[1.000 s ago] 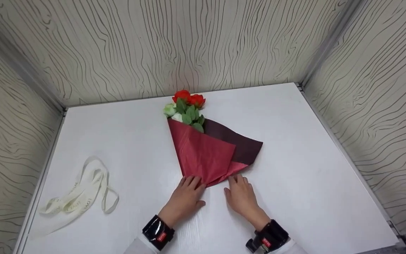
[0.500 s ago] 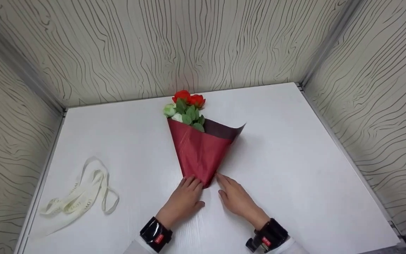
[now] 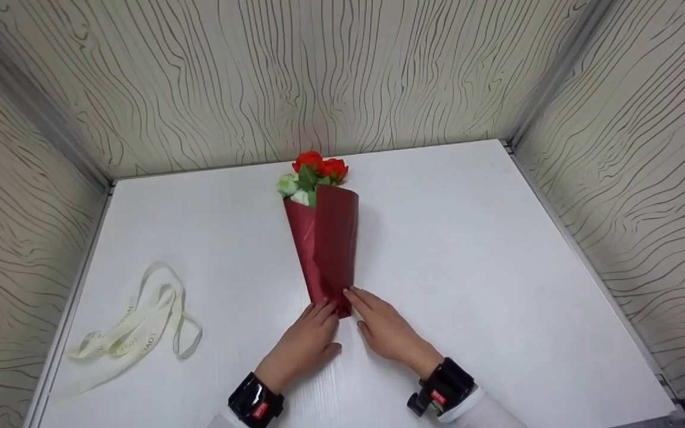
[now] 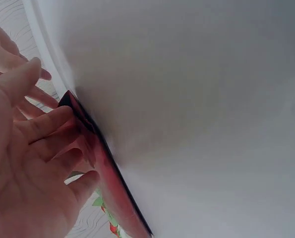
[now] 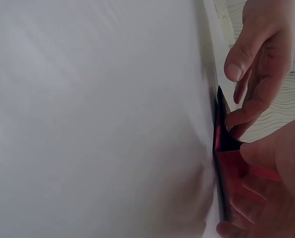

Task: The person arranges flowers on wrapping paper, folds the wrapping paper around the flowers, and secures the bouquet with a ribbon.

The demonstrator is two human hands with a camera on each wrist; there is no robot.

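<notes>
A bouquet lies on the white table (image 3: 467, 285), wrapped in dark red paper (image 3: 336, 244) that narrows toward me. Red flowers (image 3: 308, 160), a pale green flower (image 3: 287, 185) and green leaves show at its top. The paper's right flap is folded over the front and covers part of the leaves. My left hand (image 3: 302, 343) rests its fingers on the narrow lower left end of the wrap. With extended fingers, my right hand (image 3: 387, 330) presses the lower right edge of the folded flap. In the left wrist view, fingers (image 4: 48, 124) touch the paper (image 4: 112, 183).
A cream ribbon (image 3: 161, 315) with printed lettering lies loosely looped at the left of the table. Patterned wall panels (image 3: 342, 77) enclose the back and sides, close behind the flowers. Each wrist wears a black camera band (image 3: 256, 399).
The right side of the paper has swung up and leftward over the bouquet, hiding its dark inner side. My right hand has moved left along with it; the left hand stays nearly in place.
</notes>
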